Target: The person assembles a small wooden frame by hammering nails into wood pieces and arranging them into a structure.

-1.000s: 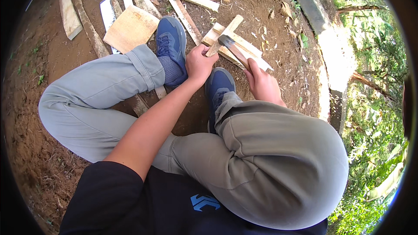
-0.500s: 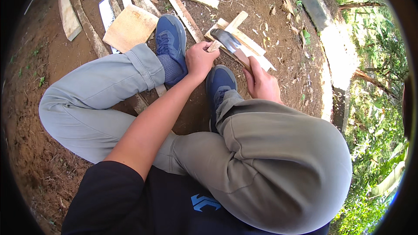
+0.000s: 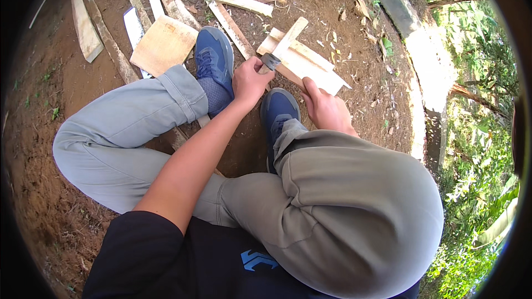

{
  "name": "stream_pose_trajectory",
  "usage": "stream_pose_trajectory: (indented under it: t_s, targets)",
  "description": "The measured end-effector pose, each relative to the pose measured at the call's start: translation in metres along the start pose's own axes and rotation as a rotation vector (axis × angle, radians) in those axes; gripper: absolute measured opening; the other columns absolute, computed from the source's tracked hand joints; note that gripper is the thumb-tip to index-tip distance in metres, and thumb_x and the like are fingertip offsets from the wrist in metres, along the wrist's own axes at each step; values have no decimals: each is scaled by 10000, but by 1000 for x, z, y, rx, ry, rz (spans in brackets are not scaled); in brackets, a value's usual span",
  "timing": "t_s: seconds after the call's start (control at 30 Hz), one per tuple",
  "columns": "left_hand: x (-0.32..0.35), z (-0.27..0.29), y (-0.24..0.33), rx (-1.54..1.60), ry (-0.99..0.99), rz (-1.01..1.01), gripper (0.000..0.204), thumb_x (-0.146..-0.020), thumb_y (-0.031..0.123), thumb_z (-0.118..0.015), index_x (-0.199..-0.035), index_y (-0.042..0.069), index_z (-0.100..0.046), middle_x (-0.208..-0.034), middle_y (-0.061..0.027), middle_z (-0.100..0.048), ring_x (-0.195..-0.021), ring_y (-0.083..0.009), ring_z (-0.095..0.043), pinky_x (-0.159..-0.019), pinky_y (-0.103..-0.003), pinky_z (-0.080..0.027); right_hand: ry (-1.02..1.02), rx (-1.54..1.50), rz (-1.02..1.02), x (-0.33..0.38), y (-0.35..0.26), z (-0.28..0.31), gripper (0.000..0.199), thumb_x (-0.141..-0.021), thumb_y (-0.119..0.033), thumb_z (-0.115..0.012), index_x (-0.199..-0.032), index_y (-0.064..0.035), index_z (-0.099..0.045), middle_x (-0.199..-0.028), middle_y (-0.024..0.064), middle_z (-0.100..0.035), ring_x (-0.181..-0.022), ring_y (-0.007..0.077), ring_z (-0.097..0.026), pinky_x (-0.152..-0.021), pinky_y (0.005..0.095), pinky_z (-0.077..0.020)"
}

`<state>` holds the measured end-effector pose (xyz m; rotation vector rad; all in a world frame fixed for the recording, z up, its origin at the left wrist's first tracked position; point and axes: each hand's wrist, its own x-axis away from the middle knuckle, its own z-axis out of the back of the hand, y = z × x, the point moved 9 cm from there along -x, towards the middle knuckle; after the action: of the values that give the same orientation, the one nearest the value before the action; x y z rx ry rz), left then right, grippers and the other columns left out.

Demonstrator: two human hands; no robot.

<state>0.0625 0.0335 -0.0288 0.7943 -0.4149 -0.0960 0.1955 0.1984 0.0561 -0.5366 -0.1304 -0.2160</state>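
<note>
My right hand [image 3: 328, 108] is closed round the wooden handle of a hammer [image 3: 270, 61]. Its dark metal head lies over a narrow wooden stick [image 3: 291, 37], right beside the left fingers. My left hand [image 3: 250, 82], between the two shoes, pinches the near end of that stick, though the fingers partly hide it. Beneath the stick and the hammer, pale wooden boards [image 3: 313, 67] rest on the soil, one with a pointed end toward the right.
A square wooden board [image 3: 164, 46] lies by my left shoe [image 3: 214, 58]. Long wooden strips [image 3: 87, 25] and a narrow slat [image 3: 224, 16] are spread over the dirt. My right shoe [image 3: 281, 108] stands below the boards. A concrete edge [image 3: 396, 3] runs along the right.
The hammer head has moved left and down onto the stick by my left fingers. My right hand has shifted slightly left; the left hand stays nearly in place.
</note>
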Motion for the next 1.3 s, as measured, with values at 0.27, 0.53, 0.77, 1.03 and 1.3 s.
stream_pose_trajectory:
  t_s: [0.27,0.53,0.77,1.03,1.3]
  targets:
    - [1,-3,-6,-58,92,-116,336,-763,300,-834,-958,62,-698,-1010,-137,-670,-1005,-336,-652,-902,-442,-507,1,32,-54,-11,16,-9,333,-1011,-231,-630,-1309,-111,-540,-855,192,-720,-725,418,-714,-590,497,-588]
    - [0,-1,-11,-29,100,-109,349,-750,332,-846,-938,53,-754,-930,-135,-675,-931,-338,-662,-875,-447,-511,-132,64,-141,-9,20,-22,303,-1038,-260,-571,-1292,-106,-508,-837,215,-721,-711,415,-715,-584,507,-583]
    - [-3,4,9,-119,64,-137,383,-738,368,-858,-927,44,-780,-897,-114,-726,-908,-285,-702,-842,-412,-534,283,-111,105,2,-10,15,327,-1030,-274,-588,-1302,-109,-512,-817,207,-721,-683,433,-706,-590,530,-578]
    - [-7,1,8,-101,41,-95,404,-739,423,-845,-932,73,-786,-883,-91,-737,-869,-285,-711,-853,-417,-528,279,-123,69,0,-11,18,348,-1045,-279,-557,-1329,-97,-475,-855,223,-726,-684,437,-705,-591,533,-577]
    - [-15,-7,0,6,-39,-54,432,-788,375,-863,-1006,22,-743,-947,-108,-772,-862,-213,-739,-801,-363,-567,23,-190,-183,-26,23,19,317,-1029,-342,-602,-1253,-122,-550,-822,246,-702,-745,476,-690,-641,569,-535]
